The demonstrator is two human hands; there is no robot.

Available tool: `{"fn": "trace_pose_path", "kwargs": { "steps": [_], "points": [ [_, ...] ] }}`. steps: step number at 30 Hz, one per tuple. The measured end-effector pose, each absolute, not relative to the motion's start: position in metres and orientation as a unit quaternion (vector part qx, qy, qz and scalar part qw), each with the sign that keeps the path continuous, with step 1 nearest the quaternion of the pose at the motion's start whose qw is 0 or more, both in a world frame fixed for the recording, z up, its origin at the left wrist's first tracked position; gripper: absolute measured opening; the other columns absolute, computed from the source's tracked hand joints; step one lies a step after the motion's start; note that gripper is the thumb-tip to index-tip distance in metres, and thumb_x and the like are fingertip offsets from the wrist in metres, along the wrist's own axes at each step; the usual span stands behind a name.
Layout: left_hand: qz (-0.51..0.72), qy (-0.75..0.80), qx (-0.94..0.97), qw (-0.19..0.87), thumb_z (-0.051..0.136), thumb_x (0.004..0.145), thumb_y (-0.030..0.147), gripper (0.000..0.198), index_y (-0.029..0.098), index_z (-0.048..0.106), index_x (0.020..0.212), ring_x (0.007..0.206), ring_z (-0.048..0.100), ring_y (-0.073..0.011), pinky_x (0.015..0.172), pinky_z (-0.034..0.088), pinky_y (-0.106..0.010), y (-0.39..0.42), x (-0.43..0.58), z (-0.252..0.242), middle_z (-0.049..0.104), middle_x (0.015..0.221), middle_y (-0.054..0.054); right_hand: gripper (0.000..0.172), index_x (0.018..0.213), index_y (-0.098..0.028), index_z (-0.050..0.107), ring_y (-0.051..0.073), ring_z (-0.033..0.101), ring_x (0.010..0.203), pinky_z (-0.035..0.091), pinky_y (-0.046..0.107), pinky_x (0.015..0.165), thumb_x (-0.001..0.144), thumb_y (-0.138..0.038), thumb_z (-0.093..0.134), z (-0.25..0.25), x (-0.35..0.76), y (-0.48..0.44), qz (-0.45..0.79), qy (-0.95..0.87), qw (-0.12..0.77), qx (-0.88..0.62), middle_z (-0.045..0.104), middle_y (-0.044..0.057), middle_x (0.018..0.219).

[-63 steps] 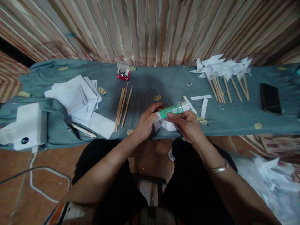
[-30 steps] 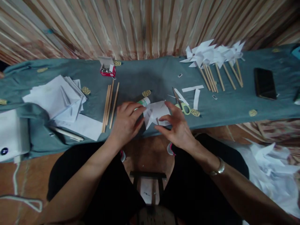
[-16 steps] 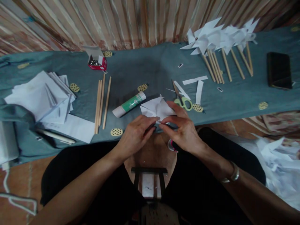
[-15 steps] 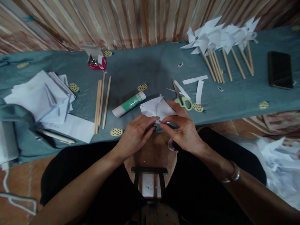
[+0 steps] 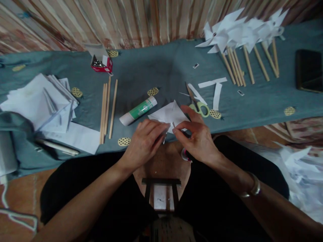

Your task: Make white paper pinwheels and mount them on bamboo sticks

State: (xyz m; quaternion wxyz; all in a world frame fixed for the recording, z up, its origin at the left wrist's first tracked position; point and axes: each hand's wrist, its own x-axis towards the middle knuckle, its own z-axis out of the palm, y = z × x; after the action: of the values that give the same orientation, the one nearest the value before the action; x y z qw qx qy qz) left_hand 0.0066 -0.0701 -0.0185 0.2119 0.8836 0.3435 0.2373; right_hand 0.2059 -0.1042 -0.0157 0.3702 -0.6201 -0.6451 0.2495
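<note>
A folded white paper piece (image 5: 169, 112) with pointed corners lies at the table's near edge, between my hands. My left hand (image 5: 148, 137) has its fingers closed on the paper's lower left part. Over the lower right part, my right hand (image 5: 198, 136) pinches with thumb and index finger near the paper's middle; what sits between those fingertips is too small to make out. Left of the paper lies a glue stick (image 5: 138, 111) with a green label. Green-handled scissors (image 5: 199, 108) rest just beyond my right hand, beside white paper strips (image 5: 217, 95).
Several wooden sticks (image 5: 113, 109) and an open red box of metal pins (image 5: 102, 64) are left of centre. A stack of white paper (image 5: 37, 101) is far left. Paper pinwheels on sticks (image 5: 232, 33) lie back right, near a dark phone (image 5: 309, 70).
The view has shifted slightly. My right fingertips have moved up a little on the paper and parted from my left fingertips, and more of the paper's middle shows.
</note>
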Motion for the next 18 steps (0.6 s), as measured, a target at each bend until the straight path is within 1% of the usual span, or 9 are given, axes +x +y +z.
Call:
{"fn": "trace_pose_path", "kwargs": {
  "steps": [4, 10, 15, 18],
  "points": [
    [0.233, 0.32, 0.896, 0.203, 0.049, 0.1, 0.02, 0.027, 0.019, 0.06, 0.124, 0.109, 0.059, -0.0241, 0.092, 0.049, -0.042, -0.0728, 0.0074, -0.0235, 0.068, 0.116, -0.01, 0.011, 0.069, -0.027, 0.068, 0.034, 0.05, 0.137, 0.038, 0.058, 0.114, 0.079, -0.022, 0.069, -0.017, 0.2048, -0.1031, 0.235, -0.645, 0.363, -0.63, 0.062, 0.004, 0.137],
    [0.229, 0.306, 0.905, 0.188, 0.05, 0.099, 0.017, 0.027, 0.016, 0.062, 0.123, 0.108, 0.057, -0.0254, 0.09, 0.05, -0.043, -0.0717, 0.0074, -0.0228, 0.067, 0.116, -0.011, 0.009, 0.071, -0.025, 0.067, 0.035, 0.051, 0.136, 0.039, 0.056, 0.114, 0.079, -0.021, 0.07, -0.0174, 0.2055, -0.1023, 0.221, -0.656, 0.349, -0.632, 0.058, 0.006, 0.143],
    [0.223, 0.311, 0.904, 0.19, 0.047, 0.1, 0.018, 0.027, 0.017, 0.062, 0.122, 0.108, 0.057, -0.0256, 0.089, 0.049, -0.043, -0.072, 0.0089, -0.0223, 0.066, 0.116, -0.011, 0.008, 0.073, -0.026, 0.067, 0.035, 0.048, 0.138, 0.039, 0.057, 0.114, 0.078, -0.022, 0.071, -0.0181, 0.2055, -0.1032, 0.222, -0.657, 0.345, -0.632, 0.057, 0.005, 0.144],
    [0.214, 0.32, 0.902, 0.194, 0.046, 0.1, 0.018, 0.029, 0.017, 0.061, 0.124, 0.108, 0.057, -0.026, 0.087, 0.048, -0.043, -0.0721, 0.0107, -0.0223, 0.066, 0.115, -0.012, 0.008, 0.073, -0.026, 0.067, 0.035, 0.048, 0.139, 0.039, 0.058, 0.114, 0.079, -0.021, 0.071, -0.0185, 0.2051, -0.1034, 0.219, -0.659, 0.34, -0.634, 0.056, 0.006, 0.146]
  ]
}}
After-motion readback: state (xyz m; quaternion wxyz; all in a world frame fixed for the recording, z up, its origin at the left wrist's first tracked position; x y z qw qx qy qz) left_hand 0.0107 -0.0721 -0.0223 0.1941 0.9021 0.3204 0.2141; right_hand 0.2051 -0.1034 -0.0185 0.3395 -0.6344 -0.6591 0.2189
